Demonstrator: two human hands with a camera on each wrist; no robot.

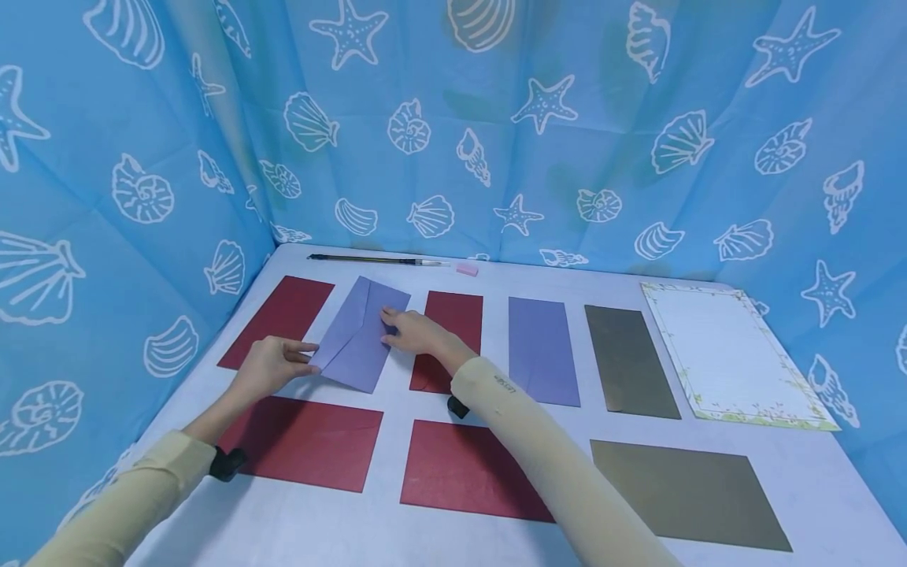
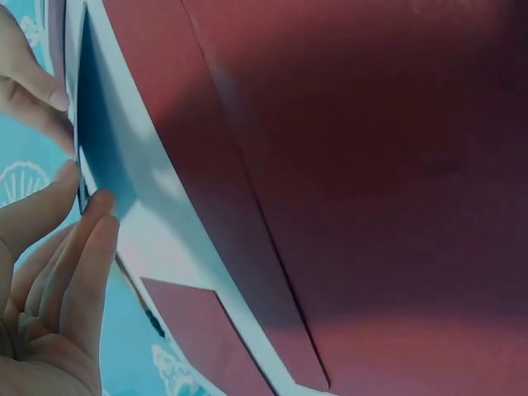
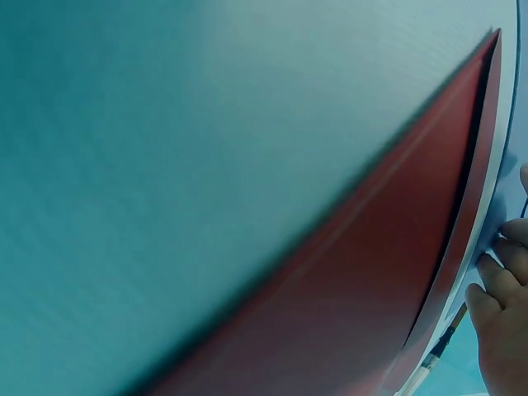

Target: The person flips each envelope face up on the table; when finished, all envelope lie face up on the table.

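A purple envelope (image 1: 352, 343), its flap side facing up, is held tilted above the table near the back left. My left hand (image 1: 275, 366) pinches its left corner between thumb and fingers. On its right edge lies my right hand (image 1: 420, 331), thumb and fingertip on the upper face; fingers beneath cannot be seen. In the left wrist view the envelope (image 2: 80, 107) appears almost edge-on, gripped by the left hand (image 2: 58, 289), with the right hand (image 2: 33, 87) beyond. Curled right fingers (image 3: 499, 285) show at the border of the right wrist view.
Red envelopes (image 1: 312, 442) lie around and below the hands. Rightward are a flat purple envelope (image 1: 542, 350), brownish envelopes (image 1: 631, 358) and a bordered white sheet (image 1: 737, 354). A brush (image 1: 368, 259) and a small pink block (image 1: 467, 269) lie near the patterned blue curtain (image 1: 453, 102).
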